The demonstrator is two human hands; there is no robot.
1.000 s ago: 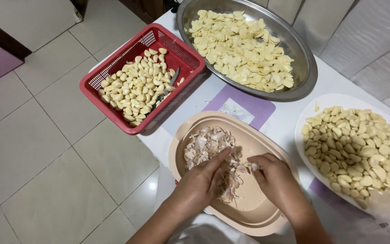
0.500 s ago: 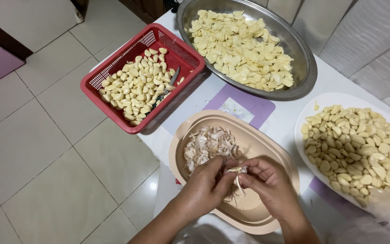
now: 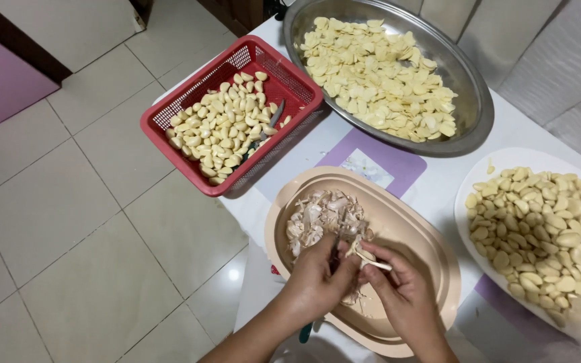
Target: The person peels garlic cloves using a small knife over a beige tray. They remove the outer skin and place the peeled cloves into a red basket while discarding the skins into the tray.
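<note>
At lower centre of the frame, the left hand and right hand pinched a garlic clove over the beige tray of papery skins. The left also seemingly gripped a small knife (mostly hidden). The clove looked light, firm and slippery, best held by its sides.

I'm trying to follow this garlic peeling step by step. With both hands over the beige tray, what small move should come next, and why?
Probably pull the loose skin off and let it fall into the beige tray. The left hand and right hand pinch a garlic clove with papery skin hanging from it, right above the pile of peels, so the scrap would land there.
</note>
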